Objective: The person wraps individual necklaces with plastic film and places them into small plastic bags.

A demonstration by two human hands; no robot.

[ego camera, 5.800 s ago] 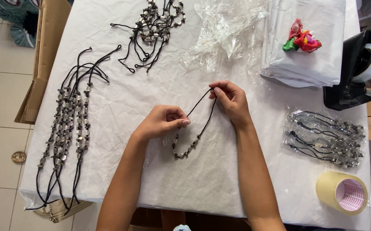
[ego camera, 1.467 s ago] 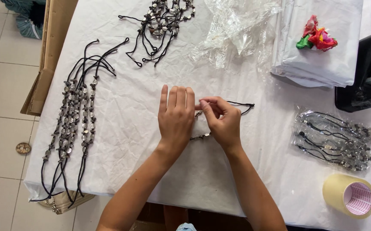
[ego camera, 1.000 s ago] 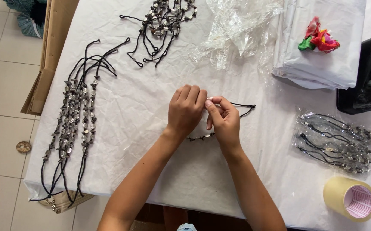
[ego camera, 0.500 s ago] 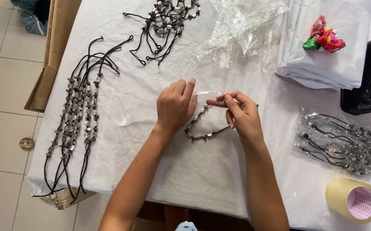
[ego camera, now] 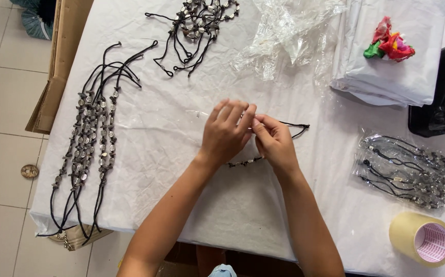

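A single head-worn camera looks almost straight down on the white-covered tabletop (ego camera: 145, 169), near enough that both forearms rise from the bottom edge and the left hand (ego camera: 226, 134) and right hand (ego camera: 275, 143) meet close to the middle of the frame. Relative to the tabletop, the person's side is at the bottom of the picture and the far side runs off the top, with tiled floor (ego camera: 2, 154) showing past its left edge. There is no second view, so nothing is shared between cameras.
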